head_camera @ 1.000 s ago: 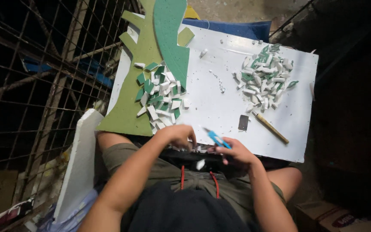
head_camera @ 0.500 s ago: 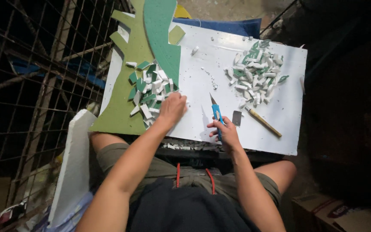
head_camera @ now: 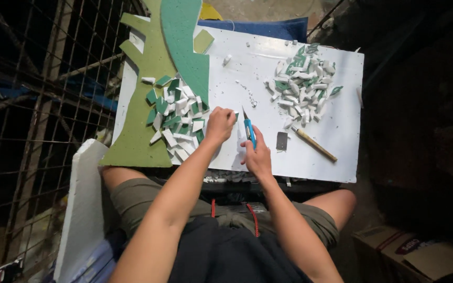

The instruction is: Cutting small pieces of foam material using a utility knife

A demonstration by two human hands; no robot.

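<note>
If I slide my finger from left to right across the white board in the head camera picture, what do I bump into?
Olive-green foam sheet → left pile of green-and-white foam bits → left hand → blue-handled craft knife in the right hand → small dark blade piece → wooden stick.

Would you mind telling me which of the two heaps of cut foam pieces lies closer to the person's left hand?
The heap on the green foam sheet, right beside the left hand. The other heap sits apart on the white board's far right corner.
</note>
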